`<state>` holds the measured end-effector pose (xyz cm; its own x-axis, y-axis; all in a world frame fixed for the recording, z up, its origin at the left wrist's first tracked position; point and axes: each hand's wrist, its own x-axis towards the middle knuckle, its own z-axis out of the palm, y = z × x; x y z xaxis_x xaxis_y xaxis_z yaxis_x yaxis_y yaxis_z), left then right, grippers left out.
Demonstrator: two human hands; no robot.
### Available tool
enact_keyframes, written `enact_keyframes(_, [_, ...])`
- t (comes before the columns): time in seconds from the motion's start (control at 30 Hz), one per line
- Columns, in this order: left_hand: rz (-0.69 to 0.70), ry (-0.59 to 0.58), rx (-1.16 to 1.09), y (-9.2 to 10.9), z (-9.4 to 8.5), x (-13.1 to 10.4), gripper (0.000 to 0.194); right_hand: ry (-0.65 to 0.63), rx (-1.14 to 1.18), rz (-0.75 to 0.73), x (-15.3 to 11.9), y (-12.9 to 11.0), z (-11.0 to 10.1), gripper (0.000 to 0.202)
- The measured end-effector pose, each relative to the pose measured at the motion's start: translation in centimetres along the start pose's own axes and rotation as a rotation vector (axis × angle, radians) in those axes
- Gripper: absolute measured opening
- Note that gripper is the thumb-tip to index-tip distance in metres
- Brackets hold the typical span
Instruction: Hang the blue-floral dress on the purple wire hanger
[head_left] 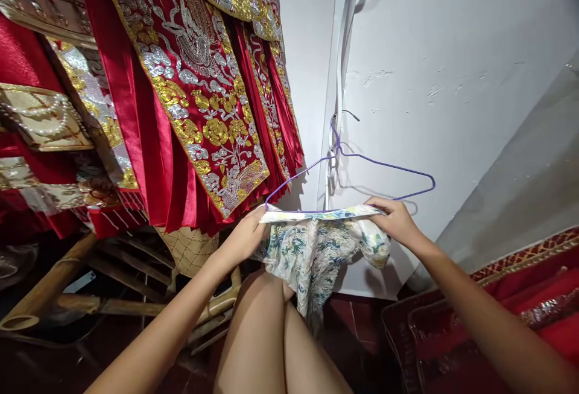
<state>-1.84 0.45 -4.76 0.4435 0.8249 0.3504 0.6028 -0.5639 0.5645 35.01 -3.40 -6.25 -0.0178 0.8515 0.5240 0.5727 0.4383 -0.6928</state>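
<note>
Fingers of the left hand were pinched on one end of the pale band topping a floral garment; those of the right hand gripped the other end, w/ the tips behind the cloth hidden. The garment hung from the band in front of the legs, its top edge right along the bottom wire of a purple hanger. Couldn't tell if the band was looped round that wire or only held against it. Hanger was up by the edge of a white panel, its right end sticking out bare past the right hand.

Risks: if either hand let go too soon, the band would prob. slip off the thin wire, b/c no clip showed, & the garment could land on the floor. A hard tug down might unseat or tip the hanger. Its left end sat near a red outfit, so the stitching there could snag.

Count: 1 hanger, 1 floral garment w/ 1 band, 2 hands (both gripping), 2 legs. Also 1 woven item & 1 bamboo seat, lower left; red cloth at far right, no. of pcs unclear. Outfit's panels overlapped, so no reliable tally.
</note>
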Motion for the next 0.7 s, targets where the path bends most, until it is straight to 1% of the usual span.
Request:
enact_keyframes(0.03, [0.021, 0.038, -0.099, 0.5, 0.0, 0.3, 0.04, -0.017, -0.013, 0.0, -0.3, -0.5, -0.8, 0.011])
enact_keyframes(0.1, [0.019, 0.126, -0.247, 1.7, 0.0, 1.3, 0.04, -0.036, -0.041, -0.004, -0.6, -1.4, -1.9, 0.014])
enact_keyframes(0.17, [0.037, 0.187, -0.322, 3.1, -0.2, 2.8, 0.037, -0.047, -0.042, -0.012, -0.7, -2.2, -2.4, 0.018])
enact_keyframes(0.2, [0.063, 0.196, -0.343, 3.8, -0.4, 3.8, 0.035, -0.062, -0.027, -0.015, -0.8, -2.6, -2.4, 0.02])
enact_keyframes(0.3, [0.114, 0.152, -0.431, 5.5, -1.0, 6.7, 0.03, -0.159, 0.024, -0.013, -0.9, -3.8, -1.9, 0.022])
enact_keyframes(0.37, [0.078, 0.084, -0.532, 6.2, -1.4, 8.1, 0.028, -0.197, 0.006, 0.0, -1.1, -4.2, -1.9, 0.021])
enact_keyframes(0.4, [0.043, 0.039, -0.587, 6.4, -1.6, 8.6, 0.026, -0.177, -0.024, 0.007, -1.3, -4.2, -2.2, 0.021])
enact_keyframes(0.43, [0.006, 0.004, -0.638, 6.4, -1.7, 8.8, 0.026, -0.124, -0.058, 0.013, -1.4, -4.1, -2.7, 0.026])
enact_keyframes(0.47, [-0.031, -0.023, -0.684, 6.4, -1.9, 8.9, 0.026, -0.041, -0.085, 0.018, -1.5, -3.8, -3.4, 0.038])
enact_keyframes(0.57, [-0.134, -0.046, -0.805, 6.0, -2.2, 8.7, 0.029, 0.257, -0.088, 0.049, -1.3, -2.5, -6.1, 0.084])
enact_keyframes(0.6, [-0.163, -0.056, -0.838, 5.9, -2.3, 8.7, 0.029, 0.319, -0.082, 0.078, -0.9, -2.0, -7.0, 0.095])
enact_keyframes(0.63, [-0.188, -0.073, -0.874, 5.8, -2.4, 8.8, 0.029, 0.341, -0.092, 0.112, -0.4, -1.5, -7.9, 0.1])
enact_keyframes(0.67, [-0.208, -0.097, -0.913, 5.8, -2.4, 8.9, 0.028, 0.323, -0.119, 0.153, 0.3, -1.1, -8.7, 0.1])
enact_keyframes(0.7, [-0.224, -0.121, -0.955, 5.8, -2.4, 9.1, 0.027, 0.276, -0.153, 0.2, 1.1, -0.9, -9.4, 0.094])
